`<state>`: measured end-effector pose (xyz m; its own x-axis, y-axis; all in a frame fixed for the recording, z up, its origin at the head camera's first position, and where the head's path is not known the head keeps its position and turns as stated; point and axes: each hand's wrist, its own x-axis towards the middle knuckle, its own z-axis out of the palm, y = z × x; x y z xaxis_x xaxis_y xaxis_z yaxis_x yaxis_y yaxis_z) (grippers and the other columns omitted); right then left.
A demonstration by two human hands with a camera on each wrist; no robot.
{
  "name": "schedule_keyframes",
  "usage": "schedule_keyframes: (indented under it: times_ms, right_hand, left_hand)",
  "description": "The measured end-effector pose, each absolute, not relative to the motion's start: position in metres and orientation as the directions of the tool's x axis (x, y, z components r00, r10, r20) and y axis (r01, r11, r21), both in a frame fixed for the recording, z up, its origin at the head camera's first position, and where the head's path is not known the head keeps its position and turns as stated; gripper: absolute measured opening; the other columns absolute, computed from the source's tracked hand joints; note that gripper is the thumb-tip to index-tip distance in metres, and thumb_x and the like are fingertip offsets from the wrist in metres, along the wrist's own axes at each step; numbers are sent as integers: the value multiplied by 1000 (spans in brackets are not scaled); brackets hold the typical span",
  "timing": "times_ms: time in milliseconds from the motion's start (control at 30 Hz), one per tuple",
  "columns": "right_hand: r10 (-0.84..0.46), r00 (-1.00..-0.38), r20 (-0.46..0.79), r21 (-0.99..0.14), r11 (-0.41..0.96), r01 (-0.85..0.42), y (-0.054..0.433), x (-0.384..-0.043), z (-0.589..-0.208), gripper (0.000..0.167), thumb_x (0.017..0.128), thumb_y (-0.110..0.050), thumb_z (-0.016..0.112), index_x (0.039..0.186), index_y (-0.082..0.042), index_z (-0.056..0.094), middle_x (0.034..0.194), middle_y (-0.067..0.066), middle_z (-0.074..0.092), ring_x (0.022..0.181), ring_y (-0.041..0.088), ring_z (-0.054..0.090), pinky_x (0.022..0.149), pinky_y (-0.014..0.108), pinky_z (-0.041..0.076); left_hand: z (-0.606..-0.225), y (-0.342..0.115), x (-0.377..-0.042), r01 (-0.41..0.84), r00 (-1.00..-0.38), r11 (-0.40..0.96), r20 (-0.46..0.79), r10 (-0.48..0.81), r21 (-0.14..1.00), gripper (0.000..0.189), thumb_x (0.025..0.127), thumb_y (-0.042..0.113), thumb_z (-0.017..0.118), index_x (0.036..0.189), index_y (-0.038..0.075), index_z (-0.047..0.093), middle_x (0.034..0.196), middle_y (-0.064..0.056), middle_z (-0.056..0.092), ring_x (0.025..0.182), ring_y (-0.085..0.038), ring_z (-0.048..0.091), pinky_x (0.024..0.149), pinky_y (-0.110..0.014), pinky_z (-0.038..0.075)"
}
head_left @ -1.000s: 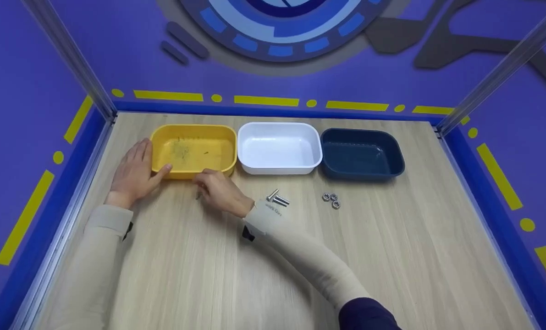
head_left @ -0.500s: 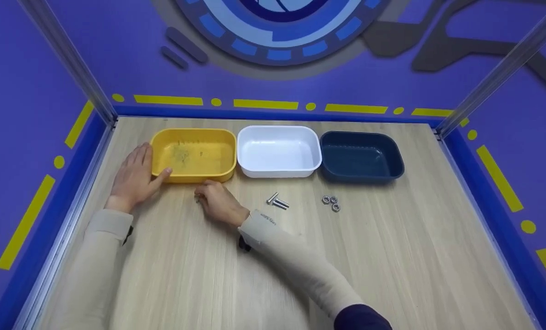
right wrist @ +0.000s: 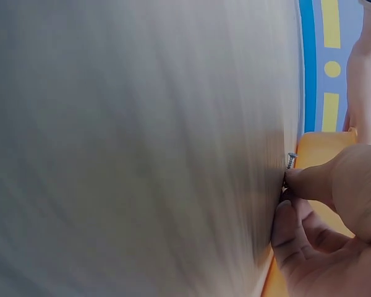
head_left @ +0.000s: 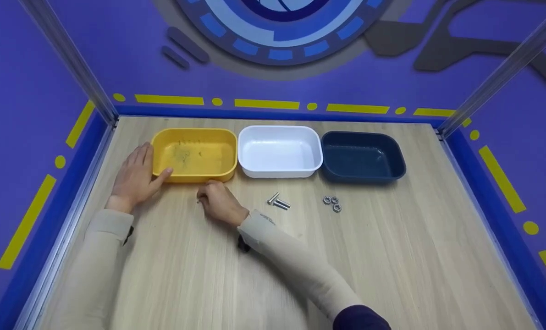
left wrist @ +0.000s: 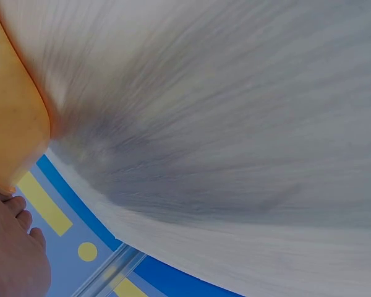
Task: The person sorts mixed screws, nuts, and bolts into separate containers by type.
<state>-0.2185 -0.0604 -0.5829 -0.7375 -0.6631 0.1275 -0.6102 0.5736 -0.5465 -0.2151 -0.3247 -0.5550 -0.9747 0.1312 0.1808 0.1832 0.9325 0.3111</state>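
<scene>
Right grip [head_left: 220, 201] pinch-tight on a screw [right wrist: 291, 161], left grip [head_left: 133, 178] straight-fingered against yellow bin [head_left: 190, 178], bolts [head_left: 282, 204] and nuts [head_left: 334, 200] rightward.

Blue-purple walls [head_left: 117, 64] with yellow dashes [head_left: 267, 104] and dots [head_left: 217, 101] box in this pale wood-grain tabletop [head_left: 415, 256], metal posts [head_left: 71, 61] at the back corners.

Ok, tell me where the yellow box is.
In the head view, the yellow box is leftmost in the row, next to the white box; the left hand touches its left end.
</scene>
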Motion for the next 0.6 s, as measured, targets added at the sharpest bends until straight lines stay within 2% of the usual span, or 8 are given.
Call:
schedule_keyframes:
  times_ms: [267,500,600]
  right_hand:
    - [-629,-773,85,-578,600,-553,-59,-218,-579,11,102,-10,73,99,-8,84,95,-1,80,87,6,71,77,19,60]
    - [-632,-769,93,-550,611,-569,-56,-219,-575,20,96,1,69,98,-10,86,96,-2,83,85,5,73,73,17,60]
    - [-620,-779,99,-539,624,-566,-55,-218,-573,21,96,1,70,97,-11,87,96,-4,83,85,5,73,73,19,60]
  left_hand:
    - [-553,-324,-215,181,-977,933,163,135,310,97,107,62,47,166,-10,18,172,-33,22,159,-52,23,132,-64,18]
    - [-553,-325,-215,184,-976,933,166,138,309,97,107,62,47,166,-10,19,172,-34,23,159,-52,23,132,-64,18]
    - [-553,-325,-215,178,-978,934,163,132,310,97,107,62,47,166,-10,19,172,-34,23,159,-52,23,132,-63,17]
